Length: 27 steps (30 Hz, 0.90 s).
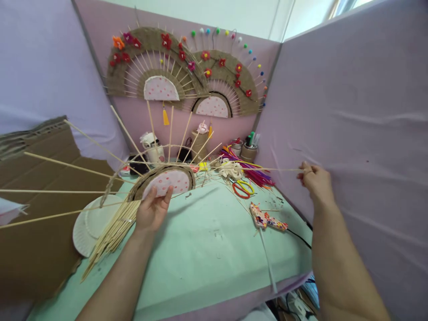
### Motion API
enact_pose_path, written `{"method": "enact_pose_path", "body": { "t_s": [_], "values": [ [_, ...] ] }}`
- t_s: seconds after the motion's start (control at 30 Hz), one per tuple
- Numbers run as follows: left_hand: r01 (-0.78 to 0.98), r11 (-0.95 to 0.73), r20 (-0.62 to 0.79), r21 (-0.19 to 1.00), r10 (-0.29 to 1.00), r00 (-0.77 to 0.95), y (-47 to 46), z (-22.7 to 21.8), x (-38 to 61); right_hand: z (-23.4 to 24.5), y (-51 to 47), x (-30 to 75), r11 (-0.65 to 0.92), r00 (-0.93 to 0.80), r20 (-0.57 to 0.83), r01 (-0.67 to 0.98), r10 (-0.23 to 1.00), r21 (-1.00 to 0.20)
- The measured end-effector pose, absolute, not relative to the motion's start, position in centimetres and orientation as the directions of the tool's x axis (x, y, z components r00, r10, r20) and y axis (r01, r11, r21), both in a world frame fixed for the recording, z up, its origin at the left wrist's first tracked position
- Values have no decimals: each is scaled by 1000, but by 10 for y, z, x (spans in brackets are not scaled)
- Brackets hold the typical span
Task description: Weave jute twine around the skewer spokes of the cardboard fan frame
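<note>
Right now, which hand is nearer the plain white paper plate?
Left. The left hand is just right of the paper plate; the right hand is much farther right, across the table.

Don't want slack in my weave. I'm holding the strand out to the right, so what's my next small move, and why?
Probably swing the right hand in and pass the taut strand behind the next skewer; the left hand grips the half plate, whose woven band is narrow.
</note>
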<state>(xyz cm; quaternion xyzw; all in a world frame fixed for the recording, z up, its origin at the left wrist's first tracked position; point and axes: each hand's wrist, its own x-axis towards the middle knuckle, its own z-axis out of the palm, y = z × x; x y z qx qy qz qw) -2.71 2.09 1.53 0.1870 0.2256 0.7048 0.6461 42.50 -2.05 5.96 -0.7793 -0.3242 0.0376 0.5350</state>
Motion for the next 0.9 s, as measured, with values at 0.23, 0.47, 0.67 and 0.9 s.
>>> {"method": "enact_pose_path", "body": {
  "t_s": [0.23, 0.47, 0.67, 0.9],
  "values": [
    [-808, -128, 3, 575, 988, -154, 23, 16, -34, 88, -8, 366, 490, 627, 407, 45, 665, -871],
    [-819, -112, -73, 563, 980, -185, 24, 20, -42, 111, -32, 296, 732, 411, 869, 496, 276, -467],
    [-792, -109, -134, 600, 963, -235, 22, 29, -44, 107, -51, 289, 699, 377, 911, 607, 166, -378],
    [-725, -217, -43, 654, 946, -322, 18, 36, -49, 78, -20, 327, 152, -228, -32, 741, 973, -654]
  ]
}}
